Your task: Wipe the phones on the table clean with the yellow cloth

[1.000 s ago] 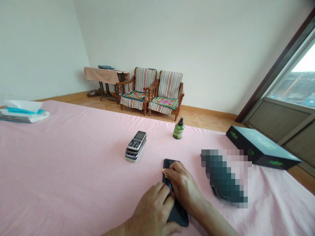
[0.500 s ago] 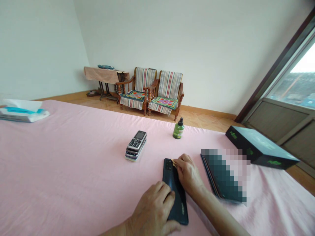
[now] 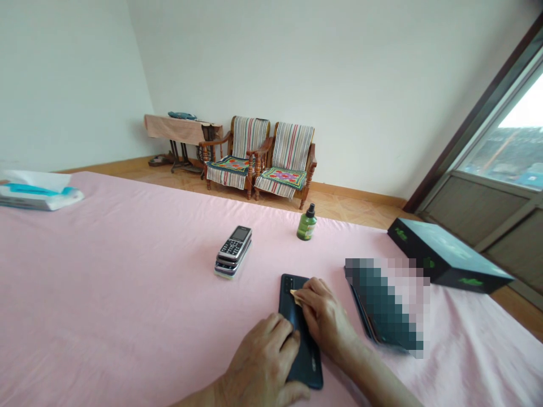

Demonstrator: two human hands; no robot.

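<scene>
A dark smartphone lies back-up on the pink cloth near the front edge. My left hand rests on its lower left side, fingers curled over the edge and pressing it down. My right hand lies on the upper half of the phone, fingers pinched on a small yellowish cloth pressed against the phone's back near the camera.
A stack of phones topped by a keypad phone lies beyond. A green bottle stands further back. A dark box sits at the right, a blurred flat item beside my right hand, a tissue pack far left.
My right hand slid the small cloth across the phone's top, first toward the right edge, then back toward the middle. My left hand stayed put.
</scene>
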